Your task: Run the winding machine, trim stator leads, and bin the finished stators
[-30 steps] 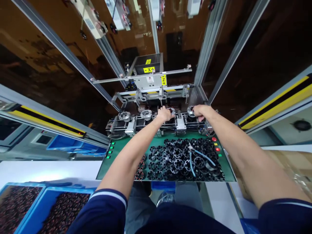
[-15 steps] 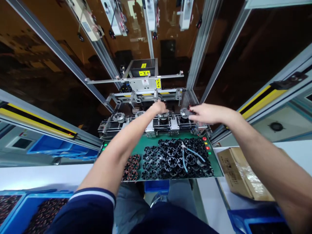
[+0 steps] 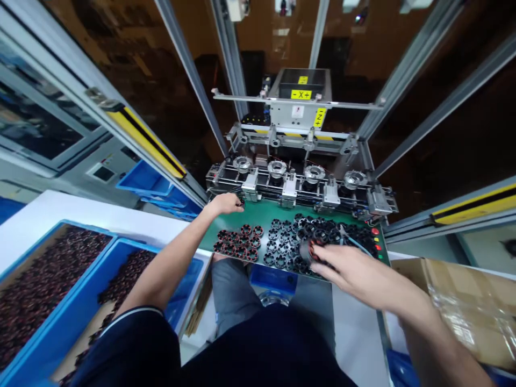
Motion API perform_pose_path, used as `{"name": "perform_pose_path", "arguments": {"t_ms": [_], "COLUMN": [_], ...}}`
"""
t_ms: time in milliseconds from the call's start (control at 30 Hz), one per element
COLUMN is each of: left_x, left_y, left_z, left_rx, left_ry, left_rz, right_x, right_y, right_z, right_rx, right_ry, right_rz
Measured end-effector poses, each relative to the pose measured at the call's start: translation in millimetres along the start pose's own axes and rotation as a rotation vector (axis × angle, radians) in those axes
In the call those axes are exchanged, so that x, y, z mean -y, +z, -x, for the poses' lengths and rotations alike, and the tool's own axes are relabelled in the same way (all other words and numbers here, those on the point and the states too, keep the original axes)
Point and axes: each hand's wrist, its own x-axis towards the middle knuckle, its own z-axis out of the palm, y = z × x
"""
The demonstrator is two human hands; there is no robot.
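My left hand (image 3: 226, 204) is closed at the left end of the green work surface, just in front of the machine. A dark stator (image 3: 241, 203) shows at its fingertips. Over the pile of black stator cores (image 3: 284, 236), my right hand (image 3: 342, 266) grips a ring-shaped stator with copper-red windings (image 3: 311, 250), smeared by motion. To the left of that pile, several copper-wound stators (image 3: 239, 242) lie in a group. Blue-handled pliers (image 3: 357, 243) rest on the black cores, partly behind my right hand.
Behind the green surface stands a winding machine with several round metal holders (image 3: 314, 173) in a row. Blue bins (image 3: 116, 242) of small dark-red parts are at left. A cardboard box (image 3: 463, 301) sits at right. Lit buttons (image 3: 375, 231) line the surface's right edge.
Both hands have come back from the machine's holders. My left hand moved to the left end of the green surface, my right hand over the stator pile. The view has turned left.
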Motion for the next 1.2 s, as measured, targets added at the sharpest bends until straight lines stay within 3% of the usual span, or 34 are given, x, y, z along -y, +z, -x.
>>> {"name": "perform_pose_path", "arguments": {"t_ms": [100,233,300,400,500,567,667,767,833,967,1100,1200], "left_x": [27.9,46.3,52.7,59.5,62.5,63.5,64.8,58.5,42.2,-21.4,-76.9,-87.1], "left_y": [37.4,74.8,89.8,108.3,123.0,130.8,137.0,132.7,124.3,107.0,103.1,103.5], "left_z": [15.3,32.4,40.4,50.8,58.5,63.7,73.8,82.2,80.6,52.7,11.5,-11.3], "left_rx": [0.003,-0.071,-0.108,-0.148,-0.173,-0.171,-0.165,-0.224,-0.289,-0.282,-0.174,-0.166], "left_ry": [-0.115,-0.194,-0.196,-0.171,-0.133,-0.097,-0.056,-0.071,-0.039,0.236,0.355,0.329], "left_rz": [0.010,0.063,0.097,0.153,0.202,0.229,0.255,0.265,0.279,0.260,0.191,0.142], "right_x": [31.6,63.6,69.4,69.9,68.6,66.3,51.5,18.4,-6.9,-36.7,-39.3,-41.2], "right_y": [-6.4,33.4,63.2,104.5,132.0,137.8,124.2,93.5,76.0,71.8,88.8,95.0], "right_z": [-108.7,-254.3,-305.4,-347.0,-355.6,-348.4,-321.6,-281.2,-254.5,-223.4,-225.6,-237.3], "right_rx": [-0.034,-0.001,0.029,0.068,0.113,0.151,0.181,0.122,0.101,0.203,0.226,0.185], "right_ry": [-0.092,0.005,0.067,0.149,0.179,0.145,0.074,0.159,0.306,0.472,0.497,0.515], "right_rz": [0.169,0.335,0.367,0.394,0.403,0.394,0.374,0.419,0.488,0.554,0.554,0.532]}}
